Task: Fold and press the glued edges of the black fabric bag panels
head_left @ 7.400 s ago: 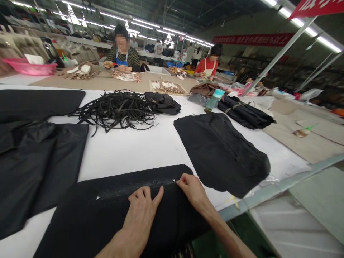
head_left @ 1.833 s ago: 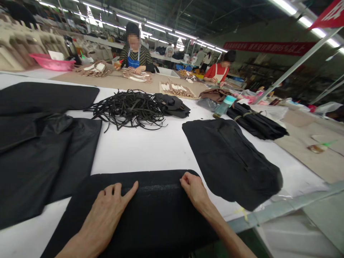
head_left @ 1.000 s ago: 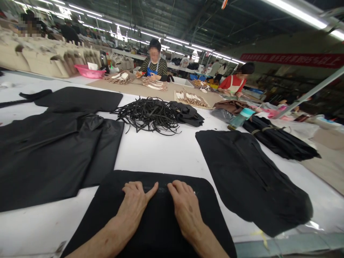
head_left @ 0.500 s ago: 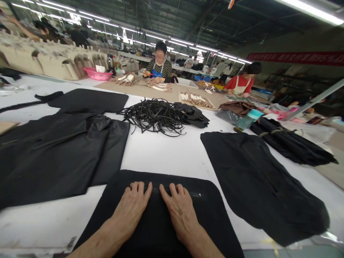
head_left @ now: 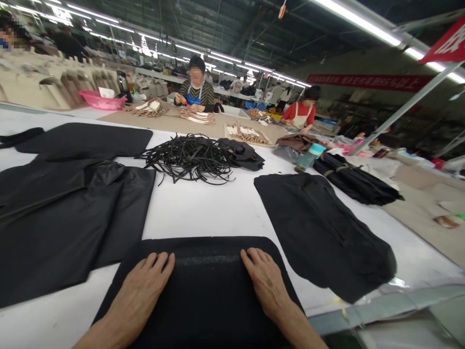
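Note:
A black sheet of material [head_left: 210,300] with rounded far corners lies flat in front of me on the white table [head_left: 192,208]. My left hand [head_left: 147,278] rests on its left part, fingers stretched out and pointing away from me. On the right part lies my right hand [head_left: 264,274], palm down with its fingers extended. Between the hands, near the far edge, runs a pale, slightly shiny streak [head_left: 207,260]. Neither hand holds anything.
Black folded material [head_left: 58,223] lies to the left and a black stack [head_left: 323,228] to the right. Beyond are tangled black strips [head_left: 192,157], a bottle [head_left: 310,158], a tied black bundle [head_left: 358,178] and a pink basin [head_left: 101,100]. Two people work across the table.
My hands have moved apart, from close together to opposite sides of the sheet, uncovering the pale streak. The camera view has turned to the right.

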A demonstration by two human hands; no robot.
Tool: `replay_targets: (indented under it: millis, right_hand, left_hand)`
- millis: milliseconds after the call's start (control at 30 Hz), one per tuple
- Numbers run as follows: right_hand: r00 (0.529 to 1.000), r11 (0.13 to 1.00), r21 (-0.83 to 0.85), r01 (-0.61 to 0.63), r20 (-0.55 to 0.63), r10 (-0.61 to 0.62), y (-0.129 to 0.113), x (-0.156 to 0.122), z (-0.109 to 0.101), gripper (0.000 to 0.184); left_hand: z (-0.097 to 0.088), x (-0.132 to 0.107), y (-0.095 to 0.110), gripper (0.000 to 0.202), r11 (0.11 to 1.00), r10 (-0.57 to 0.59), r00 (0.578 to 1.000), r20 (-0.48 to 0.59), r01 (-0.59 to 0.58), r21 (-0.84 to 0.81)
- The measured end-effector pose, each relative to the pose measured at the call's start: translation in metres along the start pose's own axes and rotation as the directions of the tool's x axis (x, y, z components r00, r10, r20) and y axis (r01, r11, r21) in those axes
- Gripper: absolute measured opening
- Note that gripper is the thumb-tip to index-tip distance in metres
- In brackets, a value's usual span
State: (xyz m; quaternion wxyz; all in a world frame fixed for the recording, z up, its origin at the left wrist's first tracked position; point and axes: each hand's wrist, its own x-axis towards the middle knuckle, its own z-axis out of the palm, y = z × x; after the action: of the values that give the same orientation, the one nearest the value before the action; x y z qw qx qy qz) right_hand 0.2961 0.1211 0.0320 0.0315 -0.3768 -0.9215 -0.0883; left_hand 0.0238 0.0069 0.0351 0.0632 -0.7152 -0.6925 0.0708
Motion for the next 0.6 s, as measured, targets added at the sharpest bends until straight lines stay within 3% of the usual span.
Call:
replay_targets:
  millis: [167,300,433,600]
  right_hand:
    - [0.999,0.999,0.003,-0.051,0.008,0.051,0.021,-0.015,0.007,0.042]
    - [0.997,0.996,0.029,-0.082,-0.012,0.082,0.019,-0.012,0.006,0.041]
    - [0.989,0.989,0.029,-0.148,0.004,0.148,0.018,-0.01,0.003,0.029]
    - [0.971,0.972,-0.078,-0.221,0.071,0.226,0.024,-0.005,-0.005,0.029]
  left_hand:
    - [0.007,-0.011,-0.018,0.06,0.996,-0.084,0.996,0.033,0.085,-0.022]
    - [0.005,-0.013,-0.022,0.06,0.992,-0.119,0.993,0.021,0.12,-0.037]
    - [0.001,-0.015,-0.021,0.059,0.989,-0.129,0.991,0.024,0.13,-0.074]
    - [-0.002,-0.02,-0.025,0.051,0.947,-0.232,0.972,0.031,0.233,-0.221]
